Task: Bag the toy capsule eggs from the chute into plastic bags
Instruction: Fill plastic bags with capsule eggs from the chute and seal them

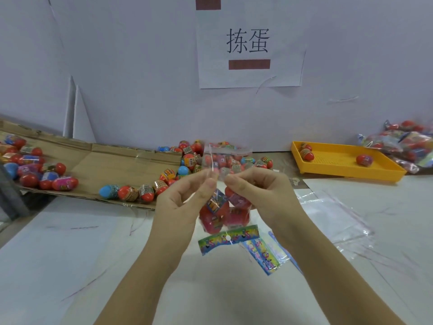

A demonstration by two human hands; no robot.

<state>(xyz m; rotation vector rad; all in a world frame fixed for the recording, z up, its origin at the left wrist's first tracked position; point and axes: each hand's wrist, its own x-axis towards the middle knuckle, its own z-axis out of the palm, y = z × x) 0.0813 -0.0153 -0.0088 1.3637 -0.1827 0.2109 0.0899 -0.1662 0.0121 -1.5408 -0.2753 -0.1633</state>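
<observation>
I hold a clear plastic bag (226,158) upright above the table, its printed header strip hanging at the bottom. My left hand (185,200) pinches the bag's upper part on one side, and my right hand (260,193) pinches it on the other. Several red capsule eggs (220,212) sit inside the bag between my palms. Loose red and blue eggs (189,160) lie heaped at the low end of the cardboard chute (112,163), with more eggs (30,167) at its left end.
A yellow tray (339,160) with three eggs stands at the right, and filled bags (403,144) are piled behind it. Empty clear bags (337,216) and printed bags (264,254) lie on the white table under my right arm. A paper sign (248,43) hangs on the wall.
</observation>
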